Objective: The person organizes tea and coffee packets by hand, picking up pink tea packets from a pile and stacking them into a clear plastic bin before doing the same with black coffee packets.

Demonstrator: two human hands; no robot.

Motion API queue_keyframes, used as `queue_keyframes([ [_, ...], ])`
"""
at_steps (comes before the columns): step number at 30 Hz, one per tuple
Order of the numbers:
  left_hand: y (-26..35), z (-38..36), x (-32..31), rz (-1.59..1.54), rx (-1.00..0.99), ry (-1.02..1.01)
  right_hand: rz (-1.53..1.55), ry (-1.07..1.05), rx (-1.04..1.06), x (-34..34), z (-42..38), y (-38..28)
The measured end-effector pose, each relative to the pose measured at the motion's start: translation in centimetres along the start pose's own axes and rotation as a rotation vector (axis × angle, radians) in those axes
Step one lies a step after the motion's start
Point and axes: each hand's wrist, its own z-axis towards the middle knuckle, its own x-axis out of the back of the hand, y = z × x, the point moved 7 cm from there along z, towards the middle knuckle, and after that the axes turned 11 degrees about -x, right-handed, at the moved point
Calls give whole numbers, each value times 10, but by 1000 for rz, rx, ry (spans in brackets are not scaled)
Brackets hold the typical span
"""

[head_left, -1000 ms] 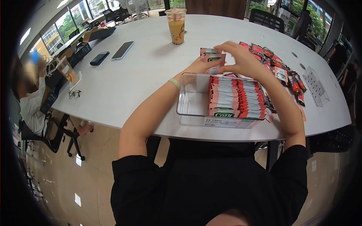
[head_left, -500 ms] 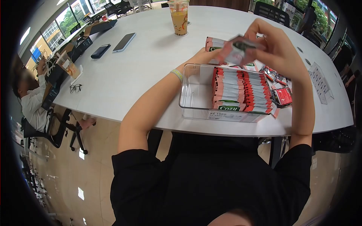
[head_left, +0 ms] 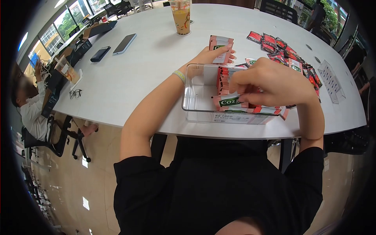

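Note:
Past the far rim of a clear plastic box (head_left: 197,111), my left hand (head_left: 209,56) is closed around a small stack of pink-and-white tea sachets (head_left: 222,59). My right hand (head_left: 274,80) reaches down into the box with bent fingers. Its thumb and fingertips pinch the top edge of a Cozy tea sachet (head_left: 230,102) at the front of the rows. Red-edged tea sachets (head_left: 223,76) stand packed upright in the box, partly hidden by my right hand. The box's left end holds no sachets.
Loose red and black sachets (head_left: 290,53) lie scattered beyond my right hand. A drink cup (head_left: 181,19), a phone (head_left: 125,44), a dark case (head_left: 100,54) and glasses (head_left: 75,93) rest on the table. A white card stand (head_left: 332,82) is at right; a person (head_left: 33,109) sits at left.
My right hand has moved down and left from above the far side of the box, bringing a sachet to the front of the rows. My left hand keeps its stack, nearly still.

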Motion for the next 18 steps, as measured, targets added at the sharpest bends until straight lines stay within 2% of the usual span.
queue_keyframes([
  [3, -3, 1, 2, -11, 0, 16, -106, 22, 17, -8, 2, 1],
  [5, -4, 3, 2, -6, -8, 5, -223, -143, -50, -15, 2, 0],
  [8, -2, 2, 1, -2, -20, 2, -308, -141, -113, -14, -1, 2],
  [9, -1, 1, 1, -3, -21, 10, -307, -139, -115, -15, 0, 3],
  [11, 0, 0, 1, -10, -13, 22, -73, 33, -2, -5, 3, -1],
  [12, 0, 0, 2, -19, -7, 38, -75, 31, -3, -5, 4, -1],
  [14, -5, 2, 4, -36, -3, 25, -136, -112, -70, -16, 8, 3],
  [18, -6, 3, 4, -48, 1, 4, -157, -70, -104, -15, 8, 4],
])
